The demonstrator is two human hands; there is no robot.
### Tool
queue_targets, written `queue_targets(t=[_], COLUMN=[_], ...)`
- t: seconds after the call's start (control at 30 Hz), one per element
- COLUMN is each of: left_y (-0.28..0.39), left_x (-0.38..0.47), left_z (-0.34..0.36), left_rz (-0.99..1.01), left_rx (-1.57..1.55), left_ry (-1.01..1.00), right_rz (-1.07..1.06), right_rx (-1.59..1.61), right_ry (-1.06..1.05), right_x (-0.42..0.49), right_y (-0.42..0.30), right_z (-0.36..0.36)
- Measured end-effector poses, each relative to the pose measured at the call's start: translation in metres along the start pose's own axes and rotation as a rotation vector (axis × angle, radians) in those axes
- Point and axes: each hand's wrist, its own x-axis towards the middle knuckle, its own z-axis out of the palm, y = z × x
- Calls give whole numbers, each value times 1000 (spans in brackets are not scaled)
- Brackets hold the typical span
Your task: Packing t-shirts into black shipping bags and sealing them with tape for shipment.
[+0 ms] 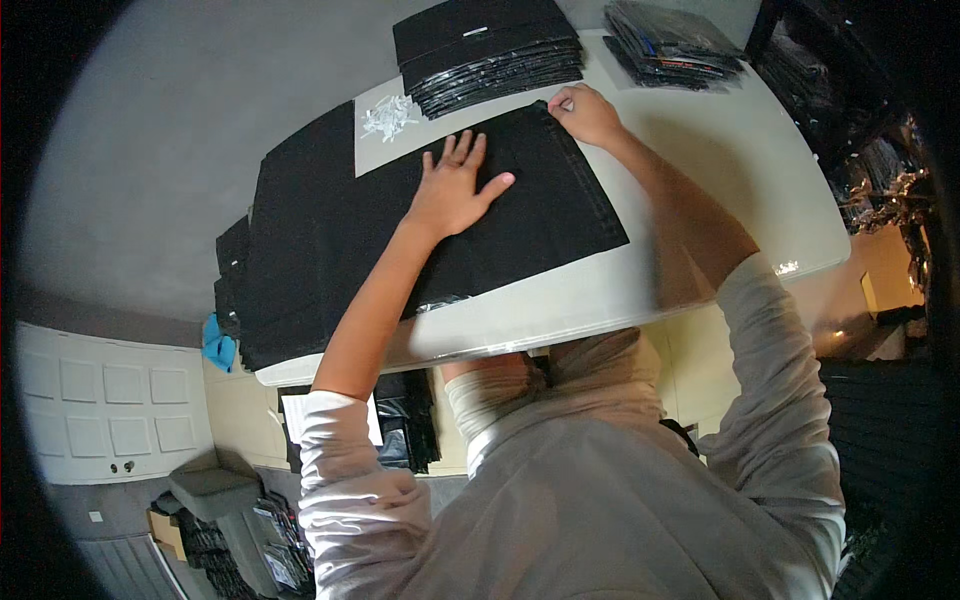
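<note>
A large piece of black fabric (517,217) lies flat across the white table (720,165). My left hand (456,187) rests palm down on it with its fingers spread. At the fabric's upper right corner, my right hand (585,112) has its thumb and fingers pinched; a small whitish bit shows at the fingers, and whether they also grip the corner is hard to tell. A heap of small white strips (388,118) sits on the table beyond the fabric, left of a tall stack of folded black items (495,60).
Clear plastic packs with dark contents (671,45) are piled at the table's far right. More black fabric (296,247) covers the left end, beside a blue item (217,343) beyond the edge. A grey chair (225,487) stands lower left; dark shelving with shiny wrapped goods is at right.
</note>
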Motion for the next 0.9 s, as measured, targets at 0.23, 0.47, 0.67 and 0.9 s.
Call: queue_targets(t=[0.23,0.47,0.67,0.9], left_y=[8,6,12,13], left_x=[13,10,16,18], left_z=[12,26,27,29], left_rz=[104,51,54,56], left_rx=[-23,-4,-3,7], left_ry=[-5,-58,-97,-97], right_rz=[111,32,45,43], right_rx=[139,-106,24,268], right_ry=[-58,-12,-24,65], right_x=[7,12,30,27], right_y=[-2,-22,4,0], right_z=[5,6,13,11])
